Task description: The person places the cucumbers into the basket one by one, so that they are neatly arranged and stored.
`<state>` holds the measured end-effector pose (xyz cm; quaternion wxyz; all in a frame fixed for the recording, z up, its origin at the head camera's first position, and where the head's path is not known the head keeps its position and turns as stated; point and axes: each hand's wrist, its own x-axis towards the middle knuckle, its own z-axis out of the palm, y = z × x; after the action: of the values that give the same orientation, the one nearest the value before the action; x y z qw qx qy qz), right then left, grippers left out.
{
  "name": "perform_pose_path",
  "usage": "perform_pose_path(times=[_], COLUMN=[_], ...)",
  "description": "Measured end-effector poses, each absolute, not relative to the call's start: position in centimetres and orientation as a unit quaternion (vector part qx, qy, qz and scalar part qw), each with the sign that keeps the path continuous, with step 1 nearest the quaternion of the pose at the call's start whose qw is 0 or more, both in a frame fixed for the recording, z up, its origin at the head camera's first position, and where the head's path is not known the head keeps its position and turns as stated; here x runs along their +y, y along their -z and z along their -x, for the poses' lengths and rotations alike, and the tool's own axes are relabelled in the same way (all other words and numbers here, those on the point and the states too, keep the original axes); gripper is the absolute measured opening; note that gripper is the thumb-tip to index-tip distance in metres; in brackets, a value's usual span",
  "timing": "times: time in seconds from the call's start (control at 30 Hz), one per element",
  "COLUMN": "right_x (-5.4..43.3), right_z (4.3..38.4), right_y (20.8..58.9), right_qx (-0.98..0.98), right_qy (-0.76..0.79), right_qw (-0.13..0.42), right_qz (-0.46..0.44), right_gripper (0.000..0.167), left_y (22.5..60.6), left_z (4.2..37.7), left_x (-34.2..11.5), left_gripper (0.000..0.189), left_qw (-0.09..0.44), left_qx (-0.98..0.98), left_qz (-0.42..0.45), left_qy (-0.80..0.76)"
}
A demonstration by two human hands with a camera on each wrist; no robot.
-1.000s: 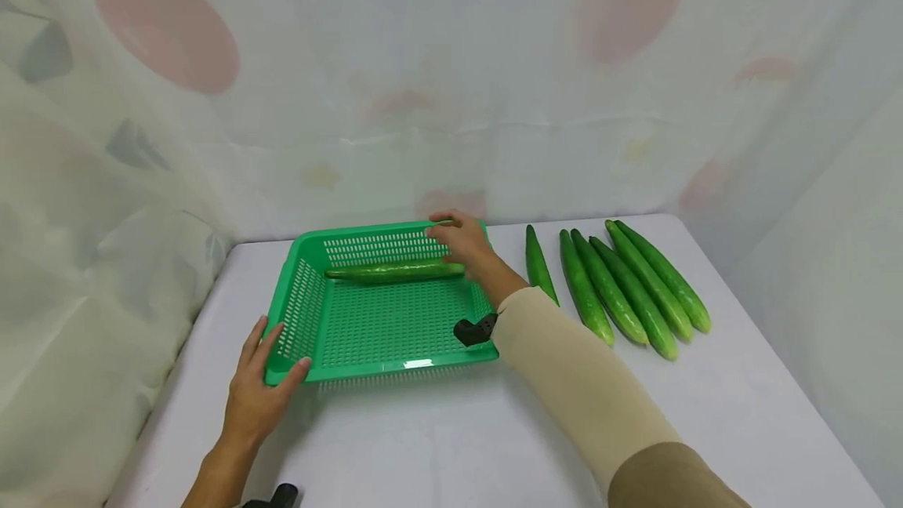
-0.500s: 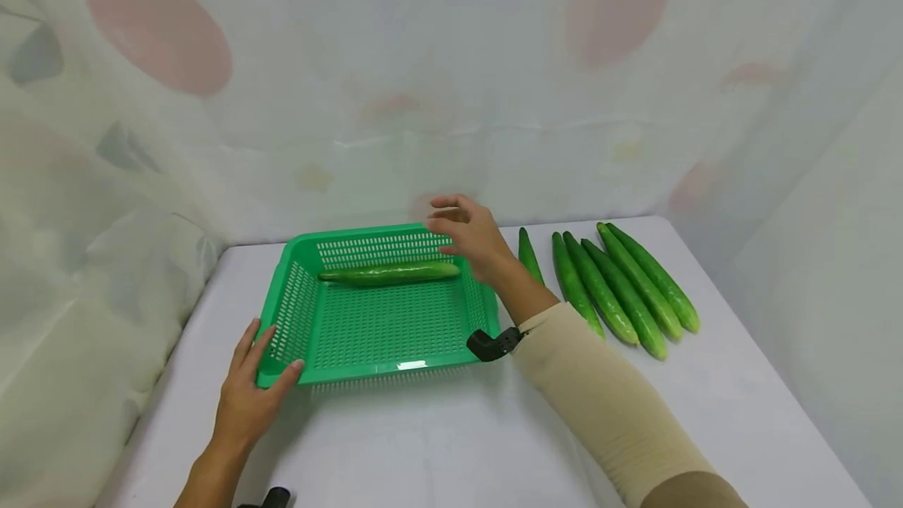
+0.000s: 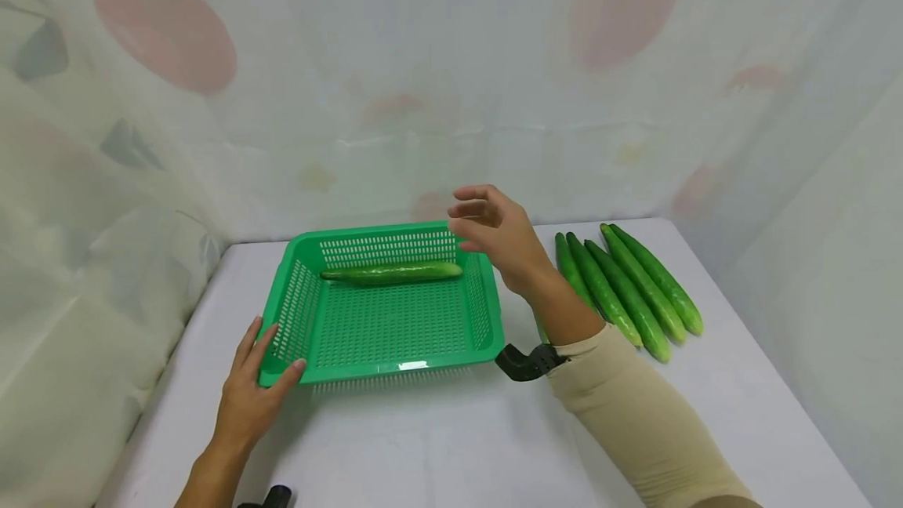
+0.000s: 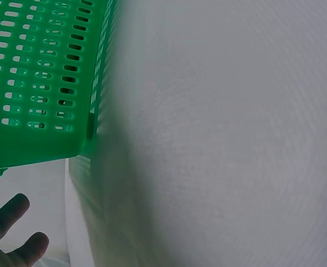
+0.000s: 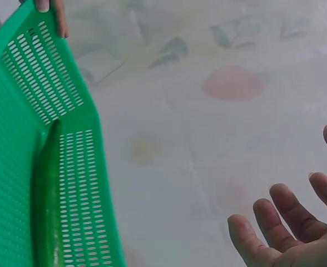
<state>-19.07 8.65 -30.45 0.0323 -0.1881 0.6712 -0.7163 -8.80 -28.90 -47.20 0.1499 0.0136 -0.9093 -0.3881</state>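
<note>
A green plastic basket stands on the white table, tilted toward me in the head view. One cucumber lies along its far inner side. My left hand rests at the basket's near left corner, fingers spread and thumb along the front rim. In the left wrist view, two fingertips show apart from the basket wall. Above the basket's far right corner hovers my right hand, fingers loosely bent with nothing between them. The right wrist view also shows this hand holding nothing.
Several cucumbers lie side by side on the right of the table. My right forearm partly covers the nearest ones. A patterned curtain hangs behind the table, with sheeting on both sides.
My right hand has lifted away from the cucumber in the basket and moved right and up over the rim. The left hand has stayed at the corner, and the cucumber lies still.
</note>
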Motion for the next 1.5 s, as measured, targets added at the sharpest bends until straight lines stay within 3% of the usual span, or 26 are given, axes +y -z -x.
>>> perform_pose_path(times=[0.87, 1.5], right_x=[15.7, 21.9], right_z=[14.3, 12.5], right_y=[27.2, 28.5], right_qx=[0.686, 0.650], right_qy=[0.691, 0.710], right_qw=[-0.088, -0.181], right_qz=[0.210, 0.205], right_gripper=[0.036, 0.040], left_y=[47.4, 47.0], left_z=[8.8, 8.7], left_x=[-28.9, -28.9], left_gripper=[0.074, 0.074], left_qw=[0.138, 0.139], left_qx=[-0.914, -0.916], left_qz=[-0.010, -0.016], left_qy=[0.382, 0.376])
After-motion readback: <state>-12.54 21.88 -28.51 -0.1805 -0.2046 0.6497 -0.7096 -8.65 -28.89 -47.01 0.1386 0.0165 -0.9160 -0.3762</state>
